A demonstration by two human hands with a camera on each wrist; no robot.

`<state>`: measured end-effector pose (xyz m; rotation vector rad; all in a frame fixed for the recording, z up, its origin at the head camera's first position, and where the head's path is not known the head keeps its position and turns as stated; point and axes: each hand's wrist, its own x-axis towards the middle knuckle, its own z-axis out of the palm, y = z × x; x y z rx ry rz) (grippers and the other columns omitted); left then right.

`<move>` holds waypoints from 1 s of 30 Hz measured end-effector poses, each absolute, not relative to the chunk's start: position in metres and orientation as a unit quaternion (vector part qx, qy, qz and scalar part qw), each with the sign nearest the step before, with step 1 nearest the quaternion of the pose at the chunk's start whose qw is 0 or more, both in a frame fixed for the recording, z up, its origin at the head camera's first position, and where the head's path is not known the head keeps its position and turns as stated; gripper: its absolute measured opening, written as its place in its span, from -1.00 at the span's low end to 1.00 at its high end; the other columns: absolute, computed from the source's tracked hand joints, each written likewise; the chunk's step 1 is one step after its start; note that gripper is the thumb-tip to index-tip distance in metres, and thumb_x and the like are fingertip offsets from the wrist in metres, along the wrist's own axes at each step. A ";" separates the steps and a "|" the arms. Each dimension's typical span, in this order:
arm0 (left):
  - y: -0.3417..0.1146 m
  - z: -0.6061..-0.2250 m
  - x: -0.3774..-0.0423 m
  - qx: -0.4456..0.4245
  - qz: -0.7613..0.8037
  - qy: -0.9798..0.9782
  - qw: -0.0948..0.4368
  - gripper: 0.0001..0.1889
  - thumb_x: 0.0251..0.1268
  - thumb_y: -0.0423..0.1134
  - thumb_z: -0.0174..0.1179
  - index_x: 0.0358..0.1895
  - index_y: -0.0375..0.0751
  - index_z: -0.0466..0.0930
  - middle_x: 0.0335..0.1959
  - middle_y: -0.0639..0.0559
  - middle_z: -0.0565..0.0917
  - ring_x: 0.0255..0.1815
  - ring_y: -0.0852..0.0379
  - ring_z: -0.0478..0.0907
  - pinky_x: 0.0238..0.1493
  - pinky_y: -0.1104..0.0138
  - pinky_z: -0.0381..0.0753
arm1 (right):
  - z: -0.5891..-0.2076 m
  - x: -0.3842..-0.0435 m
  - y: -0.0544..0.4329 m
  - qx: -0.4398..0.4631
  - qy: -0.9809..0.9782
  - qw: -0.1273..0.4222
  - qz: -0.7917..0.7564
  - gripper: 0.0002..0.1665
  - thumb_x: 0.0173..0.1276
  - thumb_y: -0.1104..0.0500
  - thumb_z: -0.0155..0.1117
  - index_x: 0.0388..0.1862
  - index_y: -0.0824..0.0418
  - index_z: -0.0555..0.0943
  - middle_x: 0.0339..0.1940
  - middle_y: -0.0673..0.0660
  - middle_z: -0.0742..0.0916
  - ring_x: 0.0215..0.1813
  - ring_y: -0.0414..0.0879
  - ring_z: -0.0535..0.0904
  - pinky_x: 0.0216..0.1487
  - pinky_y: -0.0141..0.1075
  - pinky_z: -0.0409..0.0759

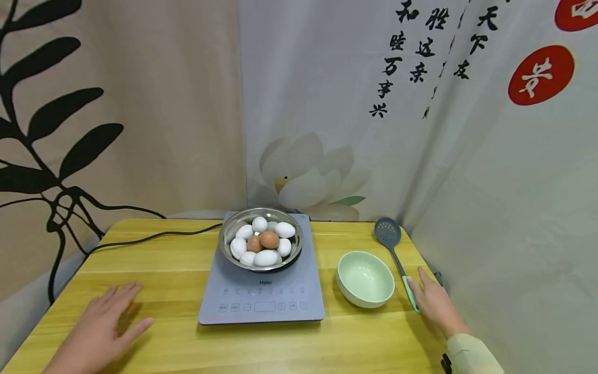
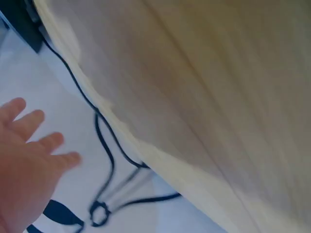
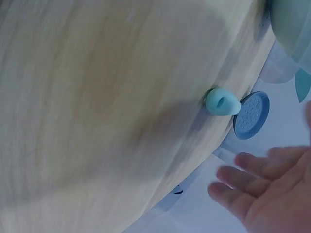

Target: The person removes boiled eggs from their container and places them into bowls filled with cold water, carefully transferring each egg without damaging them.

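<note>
My right hand (image 1: pixel 436 306) hovers at the table's right side, fingers spread loosely, near the green handle of a grey slotted skimmer (image 1: pixel 388 232). In the right wrist view, the palm and fingers of that hand (image 3: pixel 279 189) are apart from the handle end (image 3: pixel 222 103). Left of the skimmer stands a pale green bowl (image 1: pixel 366 278) with nothing in it. My left hand (image 1: pixel 100 330) is held over the table's left part, fingers straight and thumb out, holding nothing. A steel pan (image 1: pixel 225 248) with white eggs (image 1: pixel 266 258) and brown eggs (image 1: pixel 269 239) sits on a grey induction cooker (image 1: pixel 261 288).
The cooker's black cord (image 1: pixel 154 237) runs left across the wooden table (image 1: pixel 159 270) and over its edge. Behind the table hang a beige curtain (image 1: pixel 182 104) and a white printed curtain (image 1: pixel 317 78). A small dark object (image 1: pixel 438 278) shows at the right edge behind my hand.
</note>
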<state>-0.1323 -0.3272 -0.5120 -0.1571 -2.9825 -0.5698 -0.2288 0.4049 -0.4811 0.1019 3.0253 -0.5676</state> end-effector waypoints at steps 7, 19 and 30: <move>-0.266 -0.496 -0.123 -0.085 -0.187 -0.973 0.104 -0.32 0.40 0.27 0.37 0.36 -0.15 0.65 0.29 -0.24 0.72 0.29 -0.36 0.63 0.23 -0.33 0.60 | -0.480 -0.234 0.403 0.077 0.982 0.045 -0.166 -0.11 0.71 -0.20 0.02 0.48 0.63 0.37 0.27 0.59 0.68 0.27 0.52 0.63 0.21 0.33 0.66; -0.222 -0.487 -0.151 -0.163 -0.198 -0.962 0.093 -0.41 0.50 0.11 0.33 0.44 -0.12 0.61 0.52 -0.14 0.58 0.58 -0.46 0.36 0.54 -0.43 0.27 | -0.489 -0.239 0.399 0.072 0.986 0.067 -0.137 -0.29 0.54 0.03 0.31 0.35 0.62 0.50 0.26 0.60 0.67 0.24 0.55 0.62 0.18 0.31 0.67; -0.224 -0.493 -0.179 -0.173 -0.189 -0.965 0.061 -0.40 0.53 0.14 0.28 0.50 -0.03 0.56 0.58 -0.03 0.53 0.63 -0.49 0.27 0.46 -0.62 0.09 | -0.484 -0.240 0.427 0.147 0.875 0.092 -0.452 -0.50 0.66 0.16 0.03 0.25 0.60 0.52 -0.31 0.17 0.74 -0.34 -0.10 0.67 -0.26 -0.23 0.76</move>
